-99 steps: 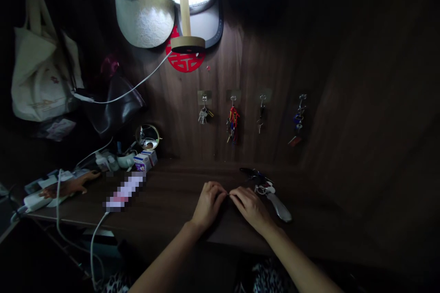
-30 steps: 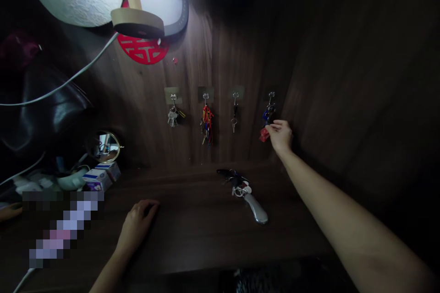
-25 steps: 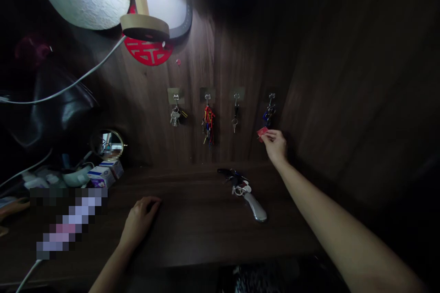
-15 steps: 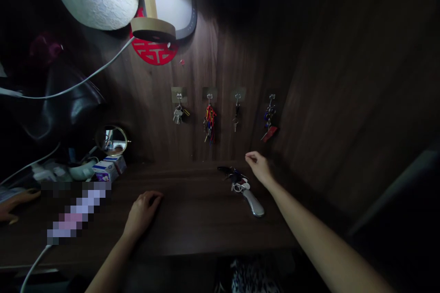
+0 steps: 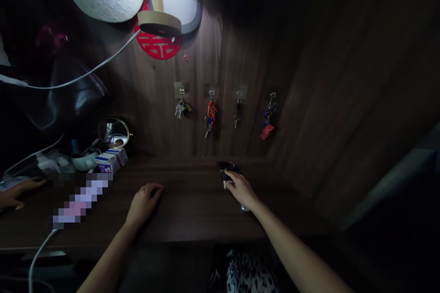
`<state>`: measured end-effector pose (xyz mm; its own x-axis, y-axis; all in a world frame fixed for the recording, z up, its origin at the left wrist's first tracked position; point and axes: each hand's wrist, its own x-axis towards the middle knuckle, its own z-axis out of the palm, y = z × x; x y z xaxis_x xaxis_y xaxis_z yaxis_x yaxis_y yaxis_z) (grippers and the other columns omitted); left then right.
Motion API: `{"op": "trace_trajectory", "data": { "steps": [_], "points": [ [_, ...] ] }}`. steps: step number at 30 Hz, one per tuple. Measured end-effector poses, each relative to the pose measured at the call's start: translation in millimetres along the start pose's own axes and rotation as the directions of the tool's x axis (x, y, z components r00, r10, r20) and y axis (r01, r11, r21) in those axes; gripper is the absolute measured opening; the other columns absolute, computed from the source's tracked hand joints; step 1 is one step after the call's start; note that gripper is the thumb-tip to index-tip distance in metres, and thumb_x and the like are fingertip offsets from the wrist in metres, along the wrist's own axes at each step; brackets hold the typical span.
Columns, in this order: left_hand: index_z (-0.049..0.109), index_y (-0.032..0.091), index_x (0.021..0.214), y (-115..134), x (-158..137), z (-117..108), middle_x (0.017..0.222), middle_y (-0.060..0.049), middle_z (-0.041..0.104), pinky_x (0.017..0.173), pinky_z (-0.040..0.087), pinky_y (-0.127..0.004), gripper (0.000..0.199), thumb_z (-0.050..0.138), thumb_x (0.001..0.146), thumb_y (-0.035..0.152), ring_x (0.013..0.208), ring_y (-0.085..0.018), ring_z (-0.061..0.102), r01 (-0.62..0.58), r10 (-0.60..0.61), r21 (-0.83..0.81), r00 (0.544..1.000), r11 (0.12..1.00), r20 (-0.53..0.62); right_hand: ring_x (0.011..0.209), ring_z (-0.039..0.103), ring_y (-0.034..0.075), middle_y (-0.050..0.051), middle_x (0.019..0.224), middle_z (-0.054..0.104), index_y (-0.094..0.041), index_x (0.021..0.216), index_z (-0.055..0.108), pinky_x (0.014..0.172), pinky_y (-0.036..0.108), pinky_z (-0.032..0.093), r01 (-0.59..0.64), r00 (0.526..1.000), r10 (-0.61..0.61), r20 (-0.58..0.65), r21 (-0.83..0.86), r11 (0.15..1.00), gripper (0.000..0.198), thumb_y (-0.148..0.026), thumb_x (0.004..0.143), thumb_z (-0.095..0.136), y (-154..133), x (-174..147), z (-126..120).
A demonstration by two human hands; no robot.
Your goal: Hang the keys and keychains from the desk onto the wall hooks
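The right hand partly covers a black-and-silver key bunch.

Wall hooks: I count four!
Hanging key sets: four again, one apiece.
Key bunch lying below: just one.
Hands: two on my feed.
Round mirror: one.
Boxes: two.
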<state>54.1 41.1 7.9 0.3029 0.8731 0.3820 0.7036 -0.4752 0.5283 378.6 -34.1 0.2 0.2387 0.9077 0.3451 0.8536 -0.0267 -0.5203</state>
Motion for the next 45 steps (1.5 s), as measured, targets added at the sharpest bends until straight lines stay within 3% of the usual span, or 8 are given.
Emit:
{"op": "trace_trajectory", "data": {
  "steps": [9,15,19,22,27,30,36,45],
  "points": [
    [0.065,0.024,0.081,2.1,-1.1,-2.0,0.090,-0.002,0.069,0.085,0.046,-0.033,0.026,0.042,0.080,0.036,0.090,-0.021,0.062,0.002,-0.002,0.003,1.000,1.000,0.002,0.119,0.045,0.022,0.005,0.127,0.055,-0.027,0.122,0.054,0.099,0.038,0.034,0.039,0.998,-0.041,0.046,0.026,0.999,0.044,-0.018,0.078,0.051,-62.1,9.3,42.5],
    [0.065,0.022,0.082,0.6,-0.9,-0.1,0.091,-0.003,0.069,0.087,0.045,-0.033,0.026,0.042,0.081,0.035,0.091,-0.021,0.062,0.004,-0.004,0.006,1.000,1.000,0.004,0.118,0.047,0.021,0.004,0.124,0.057,-0.026,0.117,0.058,0.102,0.037,0.032,0.072,0.993,-0.086,0.085,0.149,0.986,0.041,-0.019,0.077,0.052,-82.1,22.4,64.3],
    [0.065,0.022,0.083,-0.5,-1.2,1.1,0.091,-0.002,0.068,0.087,0.045,-0.033,0.026,0.042,0.081,0.034,0.092,-0.021,0.061,0.004,-0.004,0.007,1.000,1.000,0.001,0.104,0.058,0.016,0.004,0.115,0.063,-0.023,0.113,0.059,0.092,0.031,0.042,0.034,0.999,-0.047,0.025,0.383,0.923,0.037,-0.017,0.081,0.042,-75.7,31.4,72.5],
    [0.065,0.023,0.084,-0.9,-1.3,1.5,0.091,-0.002,0.068,0.088,0.045,-0.033,0.026,0.042,0.082,0.034,0.091,-0.021,0.061,-0.004,0.004,0.011,1.000,1.000,0.001,0.093,0.062,0.016,0.004,0.105,0.067,-0.022,0.106,0.062,0.083,0.030,0.047,0.010,0.997,0.025,-0.076,0.432,0.902,0.034,-0.017,0.081,0.039,-62.9,39.3,67.0],
    [0.065,0.023,0.083,-1.9,-1.4,2.1,0.091,-0.002,0.069,0.087,0.045,-0.033,0.025,0.043,0.082,0.034,0.091,-0.021,0.062,-0.002,0.002,0.012,1.000,1.000,-0.005,0.110,0.049,0.024,0.007,0.111,0.060,-0.024,0.100,0.063,0.097,0.044,0.033,-0.052,0.966,0.127,-0.225,0.312,0.949,0.033,-0.014,0.077,0.042,-30.2,49.9,36.9],
    [0.065,0.024,0.085,-3.3,-1.1,2.9,0.091,-0.002,0.069,0.087,0.046,-0.032,0.025,0.043,0.082,0.035,0.091,-0.021,0.062,-0.002,0.002,0.004,1.000,1.000,-0.014,0.115,0.043,0.029,0.010,0.120,0.055,-0.025,0.106,0.061,0.094,0.049,0.031,-0.226,0.916,0.232,-0.327,0.057,0.972,0.034,-0.016,0.077,0.046,-6.2,51.7,20.8],
    [0.066,0.023,0.083,-3.9,0.0,3.1,0.091,-0.002,0.069,0.087,0.045,-0.033,0.028,0.042,0.082,0.037,0.090,-0.021,0.062,-0.016,0.016,-0.001,1.000,1.000,-0.013,0.096,0.054,0.025,0.008,0.092,0.064,-0.024,0.084,0.066,0.086,0.041,0.036,-0.253,0.937,0.245,-0.248,-0.003,0.967,0.018,-0.022,0.080,0.048,18.5,46.1,12.2],
    [0.066,0.024,0.083,0.4,-0.3,1.7,0.091,-0.002,0.069,0.086,0.046,-0.032,0.026,0.042,0.082,0.036,0.091,-0.021,0.062,-0.006,0.006,0.013,1.000,1.000,0.006,0.077,0.061,0.019,0.002,0.078,0.068,-0.022,0.073,0.065,0.071,0.029,0.044,-0.105,0.972,0.158,-0.173,0.280,0.954,0.021,-0.038,0.077,0.051,-13.4,27.6,26.4]
  ]
}}
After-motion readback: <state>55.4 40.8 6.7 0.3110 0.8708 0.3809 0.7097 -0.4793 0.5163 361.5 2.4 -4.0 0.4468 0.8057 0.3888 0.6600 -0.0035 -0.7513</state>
